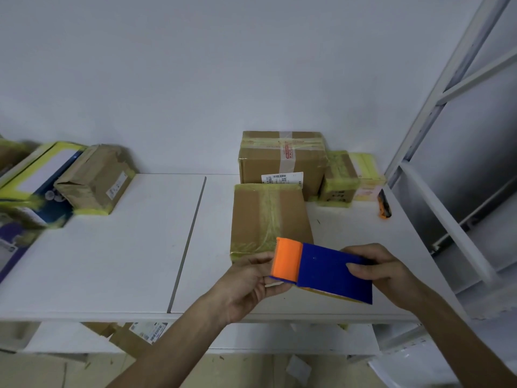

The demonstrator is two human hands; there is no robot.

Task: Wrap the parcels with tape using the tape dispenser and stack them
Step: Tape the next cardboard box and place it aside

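Blue dispenser (327,270) between left grip (249,281), right grip (383,270)

Blue tape dispenser (330,268), orange head pointing left, gripped by left hand (246,281) and right hand (383,270) over near end of flat brown parcel (268,217) banded with yellowish tape. Just behind, larger taped parcel (279,161); smaller parcel (338,180) to its right.

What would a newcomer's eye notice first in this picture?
Probably the blue and orange tape dispenser, gripped by the left hand and right hand above the white table. Behind it lies a brown parcel banded with yellowish tape; a larger taped box stands at the wall.
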